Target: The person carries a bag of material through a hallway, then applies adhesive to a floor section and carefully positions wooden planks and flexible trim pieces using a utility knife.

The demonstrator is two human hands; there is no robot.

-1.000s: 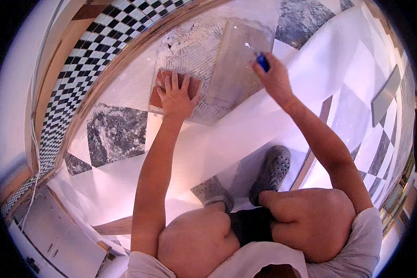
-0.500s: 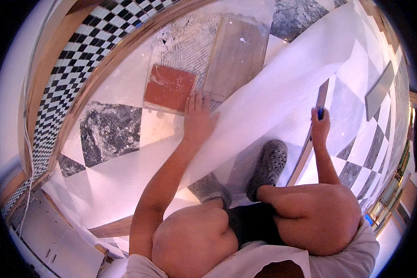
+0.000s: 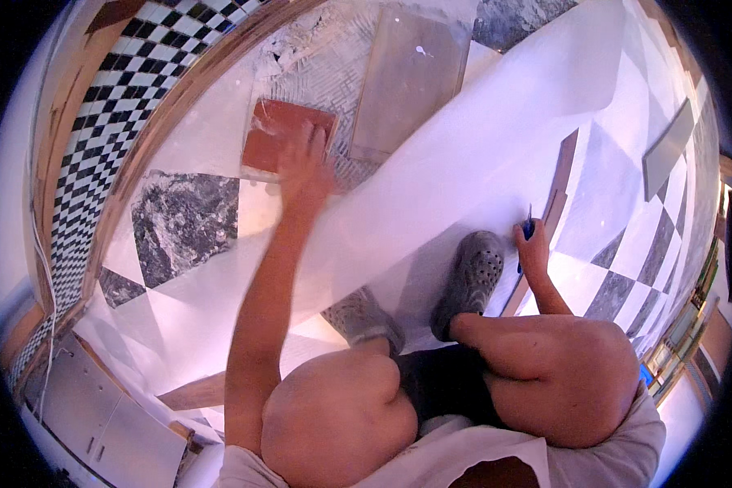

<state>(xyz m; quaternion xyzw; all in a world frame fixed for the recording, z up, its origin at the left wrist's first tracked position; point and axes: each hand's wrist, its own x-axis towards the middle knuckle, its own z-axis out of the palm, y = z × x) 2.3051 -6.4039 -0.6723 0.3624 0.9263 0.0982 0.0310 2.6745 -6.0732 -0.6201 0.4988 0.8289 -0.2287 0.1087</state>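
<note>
Tile [image 3: 267, 130]: reddish-brown, square, ceramic-looking, on ridged grey bedding [image 3: 329, 80], probably for grip
Left hand [image 3: 304, 175]: spread, blurred over it, holding nothing; contact we cannot tell
Right hand [image 3: 534, 246]: curled round our slim blue-handled tool [image 3: 529, 228], likely keeping it handy
Grey perforated clog [image 3: 477, 264]: nearer our right hand than half a second ago; our left covers more tile

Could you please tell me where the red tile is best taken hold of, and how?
Probably hold the red tile by its left and right edges, coming from above: it lies flat, broad face up, with no handle showing. The left hand covers its near right part.
</note>
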